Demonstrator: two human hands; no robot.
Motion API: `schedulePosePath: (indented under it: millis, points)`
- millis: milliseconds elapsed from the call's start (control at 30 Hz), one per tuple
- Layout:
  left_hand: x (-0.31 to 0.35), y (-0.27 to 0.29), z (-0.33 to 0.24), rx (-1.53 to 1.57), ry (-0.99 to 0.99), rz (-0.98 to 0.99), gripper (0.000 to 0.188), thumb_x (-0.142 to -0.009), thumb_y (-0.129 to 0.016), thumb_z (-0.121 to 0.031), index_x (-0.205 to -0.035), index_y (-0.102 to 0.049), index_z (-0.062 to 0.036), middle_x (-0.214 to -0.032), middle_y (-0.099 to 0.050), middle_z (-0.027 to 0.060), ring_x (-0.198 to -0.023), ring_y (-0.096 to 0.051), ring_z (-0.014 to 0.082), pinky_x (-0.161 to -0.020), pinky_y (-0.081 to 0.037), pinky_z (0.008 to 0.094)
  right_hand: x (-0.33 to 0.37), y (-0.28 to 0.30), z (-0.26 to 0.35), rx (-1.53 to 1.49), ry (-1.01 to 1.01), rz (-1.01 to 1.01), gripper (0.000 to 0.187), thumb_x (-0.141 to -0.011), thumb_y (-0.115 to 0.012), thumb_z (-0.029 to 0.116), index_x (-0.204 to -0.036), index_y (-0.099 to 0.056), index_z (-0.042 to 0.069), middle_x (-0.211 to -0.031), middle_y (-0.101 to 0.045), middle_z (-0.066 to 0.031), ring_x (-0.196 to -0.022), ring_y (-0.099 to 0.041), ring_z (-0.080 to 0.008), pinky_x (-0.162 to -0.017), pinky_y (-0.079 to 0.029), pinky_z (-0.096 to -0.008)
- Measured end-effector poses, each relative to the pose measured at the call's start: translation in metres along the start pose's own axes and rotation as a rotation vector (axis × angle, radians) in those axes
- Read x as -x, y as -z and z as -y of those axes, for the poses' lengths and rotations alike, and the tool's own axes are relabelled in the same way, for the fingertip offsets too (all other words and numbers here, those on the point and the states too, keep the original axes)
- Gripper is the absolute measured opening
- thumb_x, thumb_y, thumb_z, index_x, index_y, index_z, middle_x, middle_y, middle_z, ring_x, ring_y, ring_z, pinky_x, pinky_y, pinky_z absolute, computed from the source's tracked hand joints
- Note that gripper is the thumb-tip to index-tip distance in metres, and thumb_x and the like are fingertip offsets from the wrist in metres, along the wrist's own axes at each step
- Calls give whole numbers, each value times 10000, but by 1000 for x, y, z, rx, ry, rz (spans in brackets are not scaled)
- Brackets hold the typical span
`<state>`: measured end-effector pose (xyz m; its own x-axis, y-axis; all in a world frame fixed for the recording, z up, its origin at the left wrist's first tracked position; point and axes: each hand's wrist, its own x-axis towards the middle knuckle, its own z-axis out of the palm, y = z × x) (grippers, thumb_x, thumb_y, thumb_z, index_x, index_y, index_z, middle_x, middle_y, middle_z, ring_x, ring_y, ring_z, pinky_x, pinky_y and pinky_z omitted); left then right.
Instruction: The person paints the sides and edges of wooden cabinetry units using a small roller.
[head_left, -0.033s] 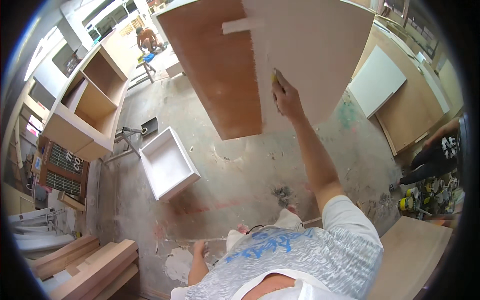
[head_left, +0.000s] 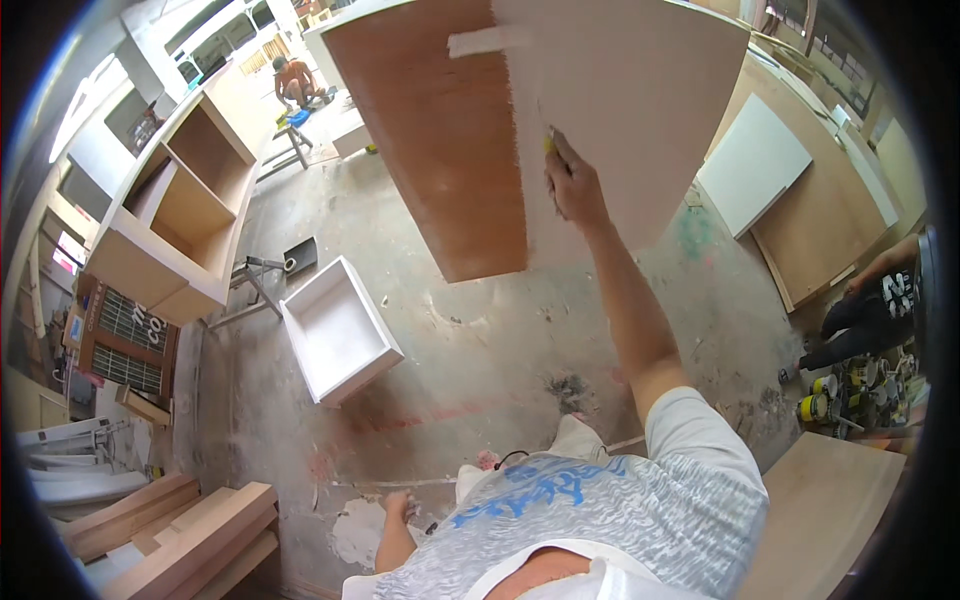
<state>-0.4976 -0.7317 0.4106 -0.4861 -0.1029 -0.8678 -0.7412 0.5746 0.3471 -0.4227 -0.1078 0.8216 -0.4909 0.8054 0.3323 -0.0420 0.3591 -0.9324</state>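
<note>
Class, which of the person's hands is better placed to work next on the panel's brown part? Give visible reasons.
Probably the right hand: it is raised at the panel, close to its brown part, and seems to grip a small tool. The left hand hangs low, well away from the panel.

There sits a white box [head_left: 340, 335], open, on scuffed grey floor [head_left: 480, 370]; left of it, a shelved cabinet [head_left: 150, 270] and, farther out, a glaring strip of light [head_left: 80, 108]; nearer than it, stacked timber [head_left: 225, 510]; far right of it, a white board [head_left: 757, 165]
</note>
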Motion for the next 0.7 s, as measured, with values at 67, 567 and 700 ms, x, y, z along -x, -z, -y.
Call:
schedulePosePath:
  millis: [67,567,700]
  points:
    - [0,38,22,-89,19,-6,273,-850,-606,-204,-1090,-607,-73,-848,-619,88,-718,-639,249,-555,-499,404,-27,-15,13,-38,-21,-12,457,-993,-459,282,-1432,-403,167,-634,-461,29,-461,-384,-37,-375,-358,-227]
    - [-58,-34,-58,-56,-97,279,310,-845,-636,-217,-1123,-616,-82,-894,-659,74,-745,-654,192,-536,-472,311,-30,-46,-112,323,246,-107,416,-976,-492,161,-1381,-452,73,-794,-584,-117,-700,-527,-128,-699,-460,-253]
    - [-68,-31,-87,-56,-126,206,236,-827,-633,-171,-1033,-643,-56,-779,-642,42,-628,-606,150,-477,-442,281,-75,-48,-40,260,381,-146,420,-990,-470,165,-1402,-437,86,-651,-454,19,-553,-403,-66,-532,-397,-220]
